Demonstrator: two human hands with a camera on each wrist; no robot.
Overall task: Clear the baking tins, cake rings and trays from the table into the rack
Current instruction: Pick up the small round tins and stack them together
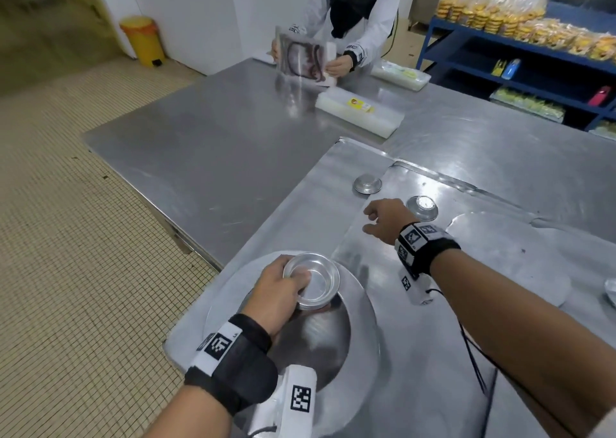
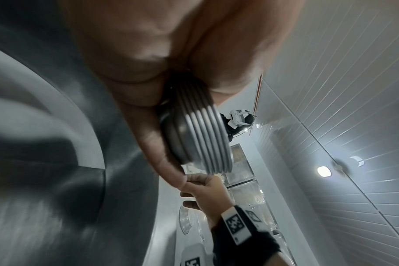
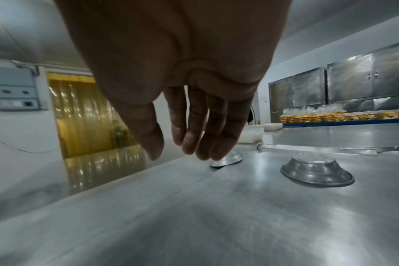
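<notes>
Collection step: left hand (image 1: 278, 291) grips the nested tin stack (image 1: 311, 281); right hand (image 1: 383, 219), fingers relaxed and empty, reaches toward the upturned tin (image 1: 366, 184) at the bench's far edge — pick it and nest it next.

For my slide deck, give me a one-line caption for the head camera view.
Left hand grips a stack of small tins while the open right hand reaches toward an upturned tin.

A yellow pedal bin (image 1: 144, 40) stands on the tiled floor (image 1: 66, 204). Bagged yellow cakes (image 1: 500, 14) fill the blue shelf (image 1: 500, 71). Another person (image 1: 353, 7) holds a packet (image 1: 301, 56).
</notes>
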